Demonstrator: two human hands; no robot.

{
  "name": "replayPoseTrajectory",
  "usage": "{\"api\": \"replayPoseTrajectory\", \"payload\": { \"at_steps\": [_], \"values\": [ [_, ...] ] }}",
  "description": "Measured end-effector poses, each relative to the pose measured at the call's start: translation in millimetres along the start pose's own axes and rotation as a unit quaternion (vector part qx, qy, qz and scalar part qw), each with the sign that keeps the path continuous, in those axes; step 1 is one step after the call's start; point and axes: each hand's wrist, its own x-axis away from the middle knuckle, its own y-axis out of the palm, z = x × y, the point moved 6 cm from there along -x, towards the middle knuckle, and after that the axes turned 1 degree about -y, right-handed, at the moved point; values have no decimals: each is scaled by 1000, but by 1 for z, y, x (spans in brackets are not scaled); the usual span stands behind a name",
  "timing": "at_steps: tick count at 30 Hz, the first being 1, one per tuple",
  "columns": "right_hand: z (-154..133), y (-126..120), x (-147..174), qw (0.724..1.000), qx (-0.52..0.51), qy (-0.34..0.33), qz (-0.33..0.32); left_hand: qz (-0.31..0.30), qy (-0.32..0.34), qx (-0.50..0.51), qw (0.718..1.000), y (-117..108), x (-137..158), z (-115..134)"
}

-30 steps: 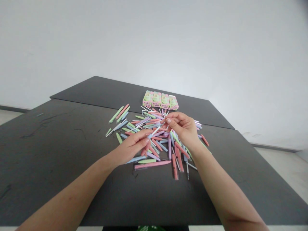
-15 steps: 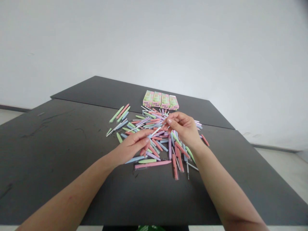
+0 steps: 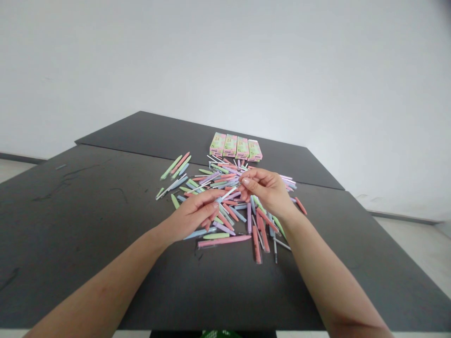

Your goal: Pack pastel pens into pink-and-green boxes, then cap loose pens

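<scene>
My left hand (image 3: pixel 199 210) is closed, thumb and forefinger pinching the blue end of a slim blue-and-white pen (image 3: pixel 229 192). The white part of this pen, which looks like a refill, slants up to the right. At its far end my right hand (image 3: pixel 264 186) is closed, with thumb and forefinger pinched on the tip. The fingers hide the exact tip. Beneath both hands spreads a loose pile of pastel pen barrels and white refills. A pink pen barrel (image 3: pixel 224 241) in a clear sleeve lies nearest me, alongside a green barrel (image 3: pixel 216 236).
Several pink-and-green boxes (image 3: pixel 230 146) stand in a row behind the pile. A small group of green and red barrels (image 3: pixel 171 167) lies at the left. The dark table (image 3: pixel 88 211) has a seam across its back, and a white wall (image 3: pixel 225 61) rises behind.
My right hand has dipped slightly and its fingers have drawn closer around the pen's tip. The left hand stays almost where it was, still pinching the blue end.
</scene>
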Motion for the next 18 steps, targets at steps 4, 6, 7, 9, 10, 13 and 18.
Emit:
{"api": "replayPoseTrajectory", "payload": {
  "at_steps": [4,6,7,9,10,13,18],
  "values": [
    [-2,2,1,1000,14,-4,-6,7,6,-3,1000,0,1,2],
    [-1,3,2,1000,16,-4,-5,11,13,-11,1000,-1,1,4],
    [-1,3,2,1000,14,-3,-3,13,17,-13,1000,-1,1,5],
    [1,3,2,1000,6,1,2,18,25,-16,999,-2,2,6],
    [1,3,2,1000,0,2,4,19,29,-18,999,-2,2,7],
    [1,2,1,1000,-17,6,8,23,31,-20,999,-2,2,8],
    [1,2,2,999,-37,18,-1,26,37,-16,999,-2,2,9]
  ]
}}
